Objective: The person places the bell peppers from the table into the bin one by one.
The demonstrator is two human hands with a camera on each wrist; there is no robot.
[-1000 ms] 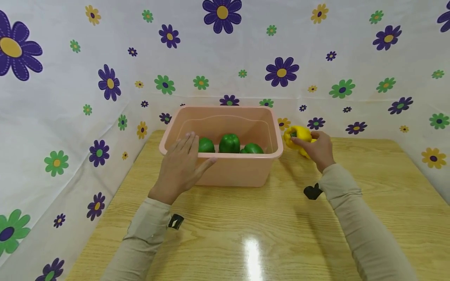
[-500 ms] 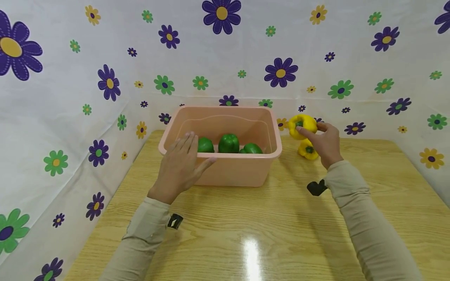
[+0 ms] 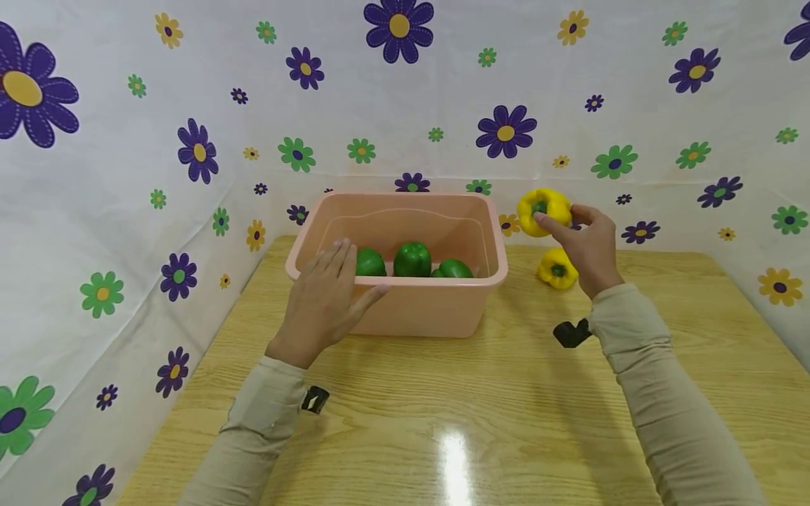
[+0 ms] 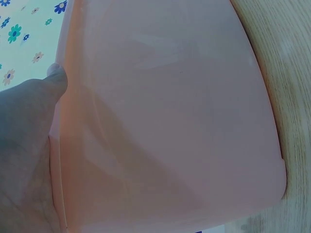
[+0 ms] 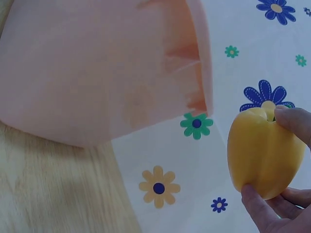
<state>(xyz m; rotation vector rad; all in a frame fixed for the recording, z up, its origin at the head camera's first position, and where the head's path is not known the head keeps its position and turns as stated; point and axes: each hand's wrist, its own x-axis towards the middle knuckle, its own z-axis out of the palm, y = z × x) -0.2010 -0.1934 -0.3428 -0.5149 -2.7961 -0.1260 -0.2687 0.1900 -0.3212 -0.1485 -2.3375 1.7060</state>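
Note:
My right hand (image 3: 585,246) holds a yellow bell pepper (image 3: 548,211) up in the air, right of a pink plastic bin (image 3: 418,307). In the right wrist view the thumb is at the stem end of this pepper (image 5: 262,155) and fingers support its other end. A second yellow bell pepper (image 3: 557,269) sits on the table below that hand. Across the bin's near rim, at its left part, lies my left hand (image 3: 323,302) with straight fingers and the thumb spread along the rim. Inside the bin are green bell peppers (image 3: 413,260), partly hidden by its front wall.
The bin stands on a wooden table (image 3: 405,400) near the back edge. A white cloth with printed flowers (image 3: 443,91) hangs behind the table and along its left side. Black straps (image 3: 572,333) show at both wrists.
My right hand has lifted the yellow bell pepper up and slightly right, away from the other yellow one, which now shows in full. The left hand has stayed on the bin's rim.

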